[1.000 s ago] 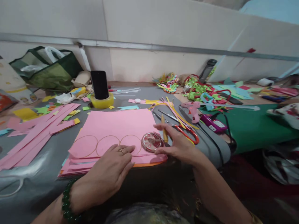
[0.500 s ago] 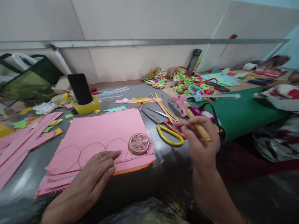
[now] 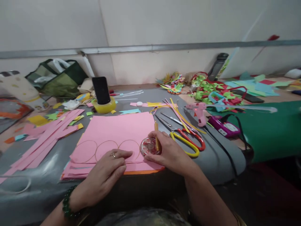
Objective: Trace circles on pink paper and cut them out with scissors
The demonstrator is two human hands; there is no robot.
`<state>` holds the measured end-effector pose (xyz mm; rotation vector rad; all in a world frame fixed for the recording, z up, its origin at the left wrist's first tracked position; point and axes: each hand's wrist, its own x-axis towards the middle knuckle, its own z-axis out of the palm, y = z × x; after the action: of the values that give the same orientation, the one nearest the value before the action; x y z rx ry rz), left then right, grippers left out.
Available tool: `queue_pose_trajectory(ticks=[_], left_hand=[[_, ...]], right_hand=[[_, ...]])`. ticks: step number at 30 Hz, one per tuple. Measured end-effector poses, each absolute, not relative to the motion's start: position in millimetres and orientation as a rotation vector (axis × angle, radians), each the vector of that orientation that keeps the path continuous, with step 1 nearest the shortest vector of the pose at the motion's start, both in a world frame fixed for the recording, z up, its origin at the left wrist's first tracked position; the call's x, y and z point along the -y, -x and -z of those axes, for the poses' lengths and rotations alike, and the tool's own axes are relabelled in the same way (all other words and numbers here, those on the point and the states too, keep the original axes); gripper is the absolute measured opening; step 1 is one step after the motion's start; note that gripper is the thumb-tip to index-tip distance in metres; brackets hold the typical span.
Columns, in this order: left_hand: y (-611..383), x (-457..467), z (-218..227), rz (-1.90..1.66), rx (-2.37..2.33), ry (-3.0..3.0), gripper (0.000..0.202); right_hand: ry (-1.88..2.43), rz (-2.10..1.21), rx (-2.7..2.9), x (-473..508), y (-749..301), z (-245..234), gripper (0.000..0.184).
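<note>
A stack of pink paper sheets (image 3: 122, 125) lies in front of me, with a row of three drawn circles on the top sheet. My left hand (image 3: 110, 164) rests flat on it, fingers stretched across the lower part of the circles. A round clear plastic disc (image 3: 147, 147) with red in it sits at the right end of the row. Around the disc curl the thumb and fingers of my right hand (image 3: 168, 150), which also holds a yellow pen (image 3: 156, 135) upright, tip up. Part of the disc is hidden by that hand.
Right of the paper lie scissors (image 3: 185, 138) with yellow and red handles. Beyond them are a pink glue gun (image 3: 199, 112) and a purple power strip (image 3: 223, 126). A phone (image 3: 101, 90) stands in a yellow tape roll (image 3: 105, 106); pink strips (image 3: 51, 135) lie left.
My right hand has come left from beside the scissors onto the disc, turning the pen upright. My left hand stays on the paper. The view has shifted left.
</note>
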<state>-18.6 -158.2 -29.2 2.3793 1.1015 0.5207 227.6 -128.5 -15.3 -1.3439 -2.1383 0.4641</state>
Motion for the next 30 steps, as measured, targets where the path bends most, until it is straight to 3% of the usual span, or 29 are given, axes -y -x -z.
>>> queue_pose_trajectory(ticks=[7,13,24,30], left_hand=[[18,156,27,-0.567,-1.058,-2.352,0.026],[22,158,32,-0.676,-1.023,-2.334,0.024],[18,144,41,-0.786,-0.882,-2.488,0.017],[17,143,41,-0.865,-0.846,-2.476,0.017]], right_hand=[[1.538,-0.288,1.973,123,-255,10,0.035],[1.806,0.113,1.816,97,-293,2,0.035],[1.763,-0.006,2.228,-10,-246,-45,0.029],[1.834,-0.068,2.217,-96,-185,-22,0.025]])
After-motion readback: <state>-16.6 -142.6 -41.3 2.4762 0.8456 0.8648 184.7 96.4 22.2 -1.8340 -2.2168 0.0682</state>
